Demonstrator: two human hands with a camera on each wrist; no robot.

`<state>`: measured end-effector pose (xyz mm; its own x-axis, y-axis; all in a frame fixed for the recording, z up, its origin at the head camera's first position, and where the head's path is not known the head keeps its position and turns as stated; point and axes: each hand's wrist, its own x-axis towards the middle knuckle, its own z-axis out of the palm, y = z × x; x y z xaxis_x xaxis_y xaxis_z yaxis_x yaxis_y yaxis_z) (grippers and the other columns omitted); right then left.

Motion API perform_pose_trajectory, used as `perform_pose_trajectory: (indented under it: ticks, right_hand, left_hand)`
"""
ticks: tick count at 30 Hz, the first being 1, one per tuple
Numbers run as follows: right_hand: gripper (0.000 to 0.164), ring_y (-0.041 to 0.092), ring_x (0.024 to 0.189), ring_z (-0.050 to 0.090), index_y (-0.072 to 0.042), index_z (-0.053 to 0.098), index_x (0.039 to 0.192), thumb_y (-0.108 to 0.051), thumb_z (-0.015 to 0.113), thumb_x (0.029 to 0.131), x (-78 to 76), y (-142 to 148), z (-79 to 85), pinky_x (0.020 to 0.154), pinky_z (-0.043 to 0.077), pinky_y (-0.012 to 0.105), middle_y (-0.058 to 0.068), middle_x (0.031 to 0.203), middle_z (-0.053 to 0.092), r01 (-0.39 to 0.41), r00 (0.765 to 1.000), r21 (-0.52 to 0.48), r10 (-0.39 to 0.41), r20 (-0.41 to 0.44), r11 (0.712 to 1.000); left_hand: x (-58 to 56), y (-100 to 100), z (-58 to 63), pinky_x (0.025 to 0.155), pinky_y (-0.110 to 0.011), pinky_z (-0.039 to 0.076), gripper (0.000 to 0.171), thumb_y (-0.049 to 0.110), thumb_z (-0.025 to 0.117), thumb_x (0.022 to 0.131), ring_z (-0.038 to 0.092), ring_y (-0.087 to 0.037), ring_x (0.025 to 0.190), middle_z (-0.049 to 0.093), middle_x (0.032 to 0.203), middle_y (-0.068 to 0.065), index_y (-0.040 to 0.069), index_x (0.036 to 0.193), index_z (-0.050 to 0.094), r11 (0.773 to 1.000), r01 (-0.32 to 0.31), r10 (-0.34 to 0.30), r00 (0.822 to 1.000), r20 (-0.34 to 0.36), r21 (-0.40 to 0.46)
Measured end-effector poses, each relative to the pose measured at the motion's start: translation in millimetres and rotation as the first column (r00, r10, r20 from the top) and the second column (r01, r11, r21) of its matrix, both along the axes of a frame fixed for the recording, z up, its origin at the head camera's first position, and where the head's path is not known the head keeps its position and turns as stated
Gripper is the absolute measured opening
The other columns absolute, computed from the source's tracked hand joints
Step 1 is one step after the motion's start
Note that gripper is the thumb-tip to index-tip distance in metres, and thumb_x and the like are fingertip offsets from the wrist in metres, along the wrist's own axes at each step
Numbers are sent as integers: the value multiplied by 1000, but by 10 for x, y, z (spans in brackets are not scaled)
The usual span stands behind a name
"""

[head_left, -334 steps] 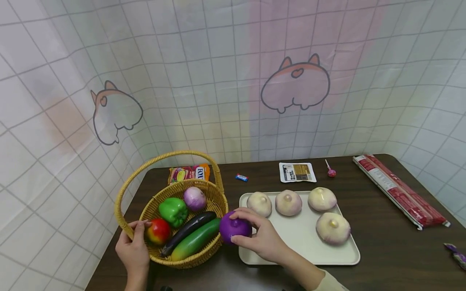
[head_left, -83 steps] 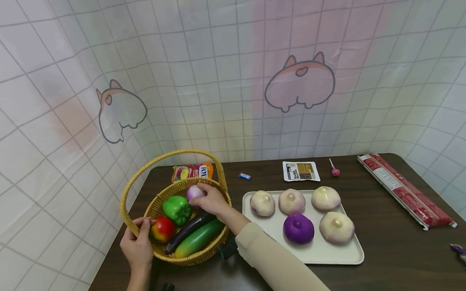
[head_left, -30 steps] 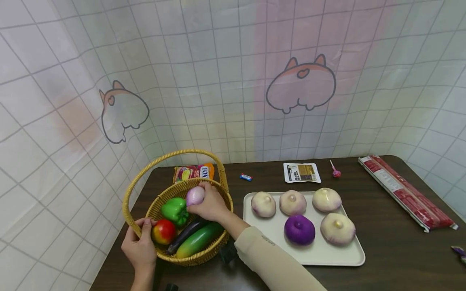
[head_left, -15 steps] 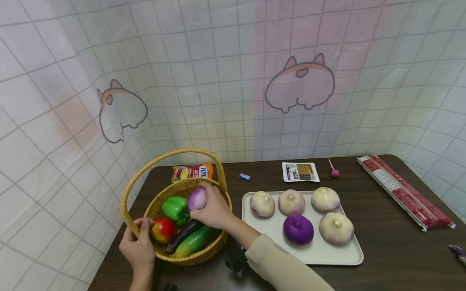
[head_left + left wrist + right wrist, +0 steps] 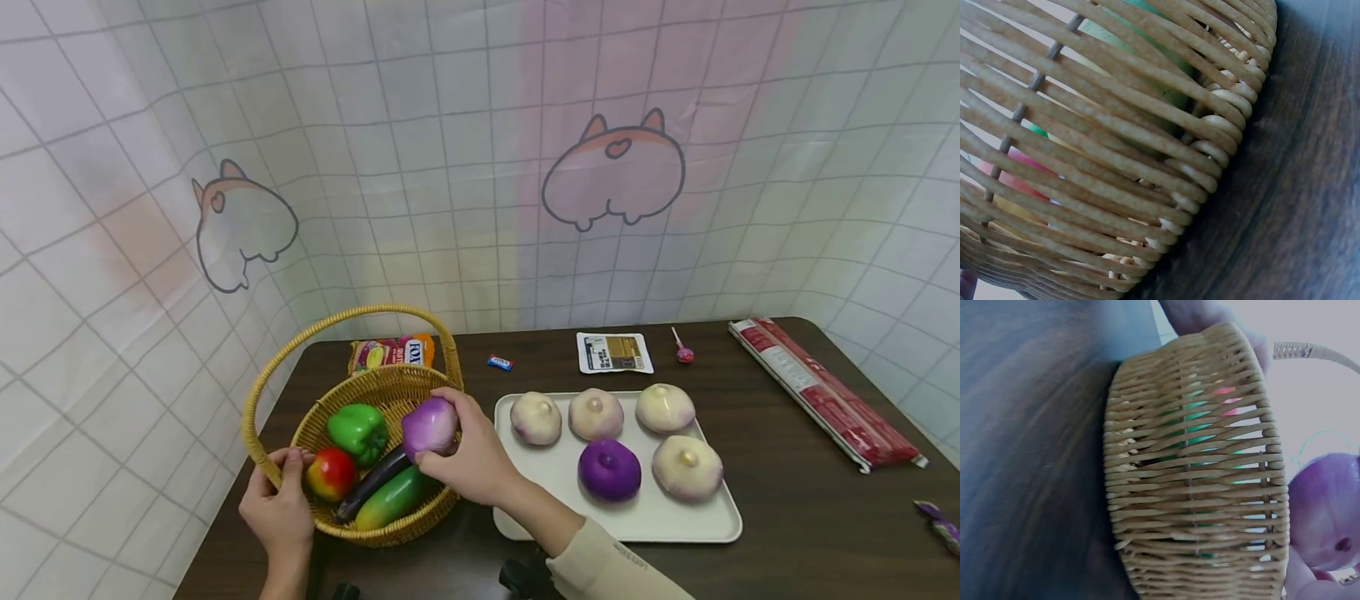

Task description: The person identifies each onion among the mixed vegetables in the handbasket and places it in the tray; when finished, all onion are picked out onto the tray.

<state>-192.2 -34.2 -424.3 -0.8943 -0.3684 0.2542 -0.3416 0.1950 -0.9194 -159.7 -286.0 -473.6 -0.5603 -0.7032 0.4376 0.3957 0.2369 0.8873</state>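
Note:
In the head view my right hand [image 5: 480,458] pinches a purple onion [image 5: 429,427] between thumb and fingers, over the right side of the wicker basket [image 5: 420,531]. The right wrist view shows the onion [image 5: 1329,512] above the basket's rim. My left hand [image 5: 279,510] grips the basket's left rim at the foot of its handle. Inside the basket lie a green bell pepper [image 5: 358,433], a red-yellow fruit [image 5: 331,474], a dark eggplant [image 5: 372,485] and a green, yellow-ended cucumber-shaped vegetable [image 5: 396,500]. In the left wrist view, woven basket wall [image 5: 1104,131] fills most of the picture.
Right of the basket, a white tray [image 5: 525,533] bears several pale turnip-like vegetables [image 5: 687,468] and a deep purple one [image 5: 610,471]. Along the back are a candy bag [image 5: 390,352], a small blue sweet [image 5: 499,362], a flat packet [image 5: 615,353], a lollipop [image 5: 682,352] and a long red package [image 5: 825,392].
Earlier my right hand held the deep purple vegetable, which now lies on the tray. It then took the onion from the basket's back and brought it up, rightward and nearer. The left hand keeps its grip.

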Motion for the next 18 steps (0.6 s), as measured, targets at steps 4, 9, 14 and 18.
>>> perform_pose_trajectory:
  ticks: [4,9,14,18]
  right_hand:
    - [71,19,105,58,-21,39,140,-26,74,78,78,111,-19,79,54,29,5,129,50,-7,1000,-89,8,12,996]
    - [70,19,103,60,-19,39,139,-22,76,79,145,214,-39,81,55,31,6,127,54,-11,1000,-140,14,17,990]
    - [71,20,106,60,-18,39,138,-13,75,77,180,287,-44,82,55,31,8,128,53,-13,999,-175,19,33,984]
    - [71,21,107,59,-22,41,137,-9,74,75,201,332,-53,79,56,30,7,129,52,-5,1000,-175,8,20,984]
  left_hand:
    - [0,5,14,70,-14,51,15,-2,65,91,68,-6,68,71,71,4,-17,93,64,1000,-4,4,1000,3,4]
    - [2,5,16,70,-15,51,16,-1,66,91,68,-6,68,71,70,4,-16,93,65,1000,-14,14,1000,12,-1]
    - [-7,-2,7,69,-14,50,16,0,65,91,67,-5,69,70,70,6,-16,92,65,999,-24,25,999,31,-29]
    - [-10,-1,5,68,-14,50,16,1,65,91,67,-4,68,70,70,7,-15,92,65,999,-30,31,999,40,-43]
